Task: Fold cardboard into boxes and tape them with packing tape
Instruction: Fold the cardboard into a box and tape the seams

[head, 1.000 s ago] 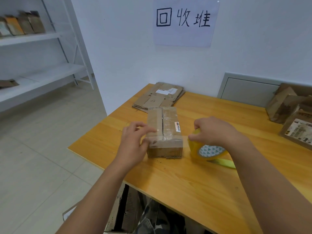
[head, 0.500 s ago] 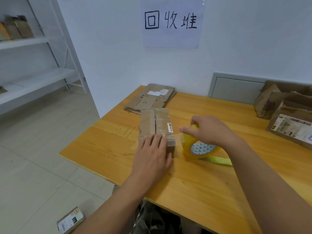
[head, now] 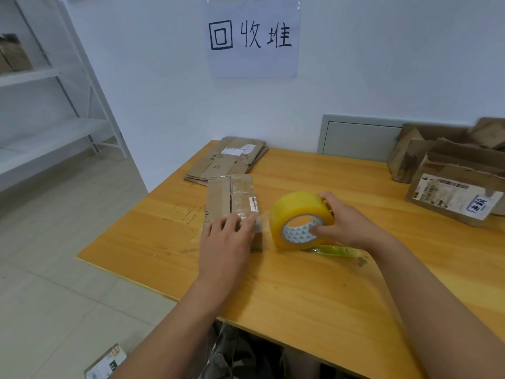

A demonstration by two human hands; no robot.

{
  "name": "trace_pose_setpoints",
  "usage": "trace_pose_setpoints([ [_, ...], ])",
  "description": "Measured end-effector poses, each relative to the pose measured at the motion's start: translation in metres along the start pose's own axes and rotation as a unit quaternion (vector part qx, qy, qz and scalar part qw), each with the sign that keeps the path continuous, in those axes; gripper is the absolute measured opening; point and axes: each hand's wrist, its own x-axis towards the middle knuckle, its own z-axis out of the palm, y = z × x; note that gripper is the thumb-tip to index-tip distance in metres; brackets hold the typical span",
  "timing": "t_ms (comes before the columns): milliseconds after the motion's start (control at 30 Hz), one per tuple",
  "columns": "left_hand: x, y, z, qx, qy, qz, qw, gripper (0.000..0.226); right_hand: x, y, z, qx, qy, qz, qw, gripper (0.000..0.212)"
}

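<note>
A small folded cardboard box (head: 231,198), partly wrapped in clear tape, lies on the wooden table (head: 300,291). My left hand (head: 228,240) lies flat over the box's near end, fingers straight, pressing the tape down. My right hand (head: 345,228) grips a yellow roll of packing tape (head: 296,218) just right of the box, thumb inside the core. A short strip of clear tape runs from the roll to the box's near right corner. The roll is tilted, its hole facing me.
A stack of flattened cardboard (head: 228,161) lies at the table's far left corner. Worn boxes (head: 453,184) crowd the far right edge. A loose green tape strip (head: 334,250) lies under my right wrist. White shelving (head: 54,127) stands left; a small box (head: 106,362) lies on the floor.
My left hand moved from the box's left side onto its near top. My right hand lifted and turned the tape roll, pulling a strip out from the box.
</note>
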Motion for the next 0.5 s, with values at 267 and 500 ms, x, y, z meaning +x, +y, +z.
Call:
trace_pose_setpoints([
  [267,-0.009,-0.006,0.008,-0.005,0.025,0.018,1.0,0.05,-0.002,0.023,0.01,0.041,0.079,-0.026,0.996,0.05],
  [500,-0.008,-0.004,0.01,-0.003,0.022,0.025,0.999,0.052,-0.01,0.027,0.004,-0.018,0.165,-0.007,0.986,0.068],
])
